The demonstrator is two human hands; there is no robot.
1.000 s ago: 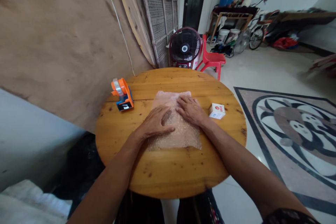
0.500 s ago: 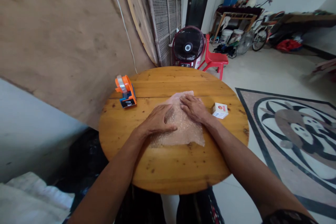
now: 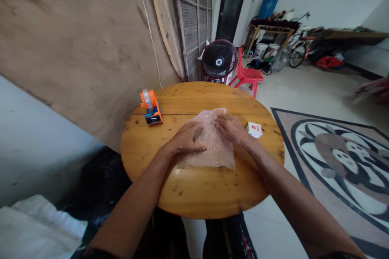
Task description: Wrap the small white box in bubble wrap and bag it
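Note:
A sheet of clear bubble wrap (image 3: pixel 217 151) lies on the round wooden table (image 3: pixel 200 202) in front of me. My left hand (image 3: pixel 187 139) rests on its left part, thumb spread away from the fingers. Over the upper right part is my right hand (image 3: pixel 229 127), palm down, with fingers stretched toward the sheet's far edge. Neither hand appears to grip anything. A small white box (image 3: pixel 254 129) with red print stands just right of my right hand. On the table's far left sits an orange and blue tape dispenser (image 3: pixel 151 107) holding a roll of clear tape.
A fan (image 3: pixel 219 60) and a red plastic chair (image 3: pixel 248 73) stand beyond the table's far edge. A bare brown board (image 3: pixel 75 40) leans close on the left. White cloth or sacking (image 3: pixel 39 226) lies low at the left. Farther back, a bicycle (image 3: pixel 298 54) stands beside a cluttered table.
The camera view has shifted slightly. My right hand's fingers have drawn a little closer together and its wrist has lifted a bit; the left hand stays in place on the bubble wrap.

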